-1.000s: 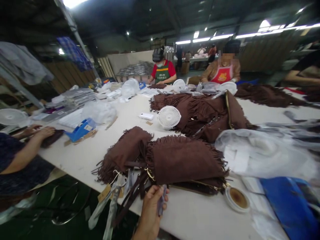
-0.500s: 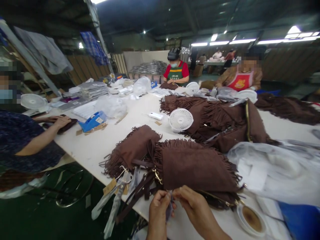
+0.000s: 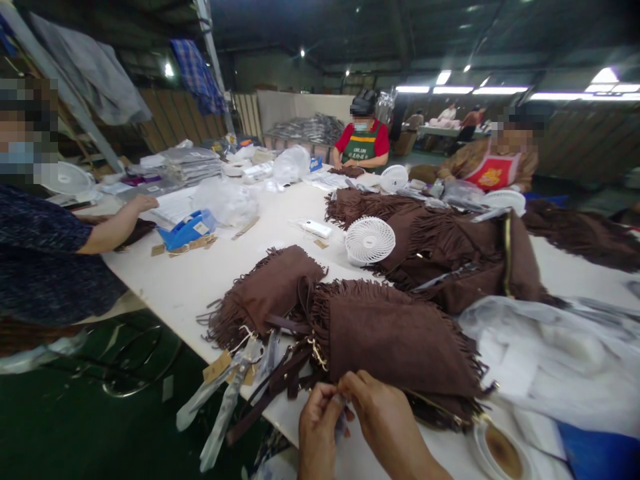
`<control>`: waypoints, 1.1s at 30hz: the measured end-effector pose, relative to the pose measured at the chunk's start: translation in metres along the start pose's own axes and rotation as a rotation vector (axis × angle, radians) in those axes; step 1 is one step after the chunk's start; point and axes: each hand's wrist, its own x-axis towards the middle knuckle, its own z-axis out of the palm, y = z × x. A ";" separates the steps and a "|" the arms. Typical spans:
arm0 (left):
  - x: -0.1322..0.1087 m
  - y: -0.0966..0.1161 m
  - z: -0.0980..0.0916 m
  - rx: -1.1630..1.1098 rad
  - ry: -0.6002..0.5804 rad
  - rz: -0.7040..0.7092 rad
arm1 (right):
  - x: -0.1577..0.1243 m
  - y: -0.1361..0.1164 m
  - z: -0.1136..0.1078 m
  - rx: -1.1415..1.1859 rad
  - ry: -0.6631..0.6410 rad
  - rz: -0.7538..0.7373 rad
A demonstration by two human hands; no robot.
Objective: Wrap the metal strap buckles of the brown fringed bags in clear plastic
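Observation:
At the table's near edge my left hand [image 3: 319, 421] pinches a small piece of greyish see-through plastic [image 3: 344, 420], mostly covered by the fingers. My right hand [image 3: 383, 417] meets it with bent, closed fingertips at the top of the same piece. Just beyond both hands lies a brown fringed bag [image 3: 400, 337], flap up, with a gold zip along its near side. Left of it rests a second brown fringed bag [image 3: 275, 290]. Straps in plastic sleeves [image 3: 223, 423] and a cardboard tag [image 3: 217, 367] hang over the table edge.
A white fan [image 3: 370, 241] stands behind the bags, beside a heap of brown fringed bags [image 3: 465, 247]. To the right are a clear plastic bag [image 3: 555, 353] and a round tub [image 3: 503, 450]. A blue tape dispenser [image 3: 186, 230] sits near a co-worker [image 3: 45, 253] at left.
My right hand has shifted slightly left, closer to my left hand, over the plastic piece. The co-worker at left has raised a hand from the dark item. The view has turned a little.

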 end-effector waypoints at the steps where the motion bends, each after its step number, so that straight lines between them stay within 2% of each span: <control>1: 0.000 0.000 0.000 -0.005 -0.003 0.005 | 0.002 -0.001 -0.002 -0.005 -0.010 -0.001; 8: 0.007 -0.001 0.003 -0.024 0.028 -0.040 | 0.013 -0.003 -0.008 -0.081 -0.068 -0.022; 11: 0.010 -0.006 0.004 -0.106 0.039 -0.058 | 0.015 -0.004 -0.006 -0.109 -0.073 -0.028; 15: 0.009 -0.010 0.005 -0.279 0.045 -0.148 | 0.013 0.000 -0.001 -0.015 -0.047 -0.025; 19: 0.005 -0.003 0.009 -0.300 0.081 -0.248 | 0.008 0.005 0.002 0.109 -0.026 0.004; 23: 0.002 0.004 0.012 -0.311 0.109 -0.300 | 0.002 0.007 0.004 0.114 0.017 -0.050; 30: 0.001 0.005 0.013 -0.408 0.060 -0.264 | -0.002 0.000 0.010 -0.196 0.143 -0.058; 33: 0.002 0.005 0.013 -0.426 0.041 -0.300 | -0.005 0.002 0.019 -0.151 0.218 -0.031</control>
